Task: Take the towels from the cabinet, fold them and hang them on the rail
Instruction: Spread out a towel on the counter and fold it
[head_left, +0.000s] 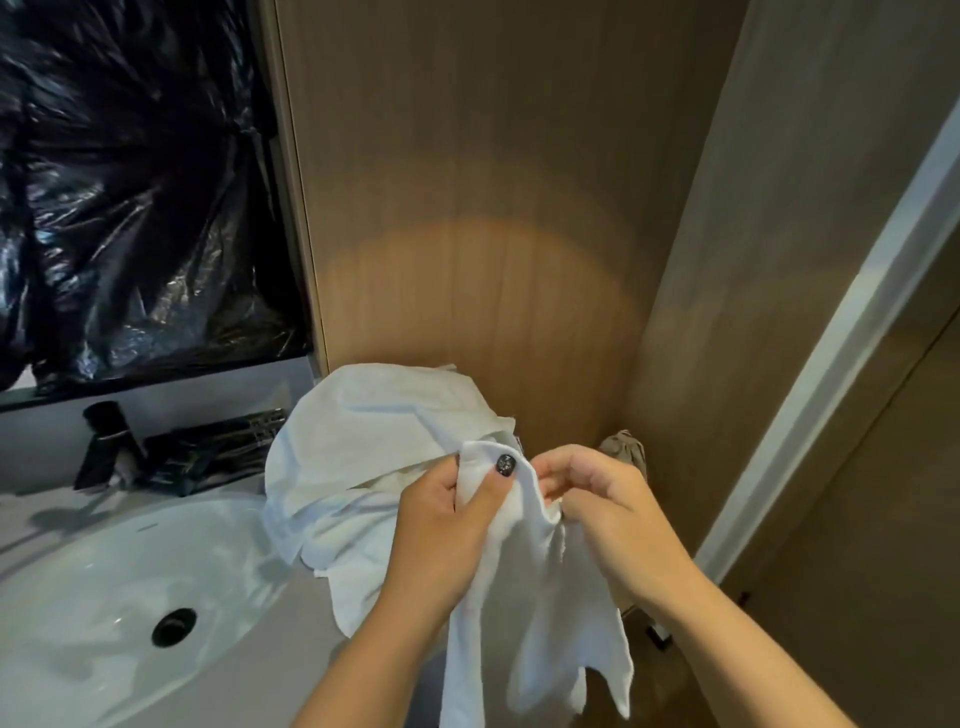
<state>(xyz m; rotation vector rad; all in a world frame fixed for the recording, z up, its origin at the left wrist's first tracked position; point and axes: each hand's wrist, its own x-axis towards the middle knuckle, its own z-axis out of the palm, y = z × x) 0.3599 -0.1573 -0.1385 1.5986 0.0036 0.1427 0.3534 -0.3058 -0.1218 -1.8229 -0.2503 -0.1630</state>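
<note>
A white towel hangs down from both my hands in front of the wooden wall. My left hand pinches its top edge, thumb pressed on the cloth. Right beside it, my right hand grips the same edge with curled fingers. Behind my hands a heap of more white towels lies on the counter's right end against the wall. No rail or cabinet is in view.
A white round sink with a dark drain fills the lower left. A black faucet and a dark tray stand behind it. Black plastic sheeting covers the mirror area. A door frame runs along the right.
</note>
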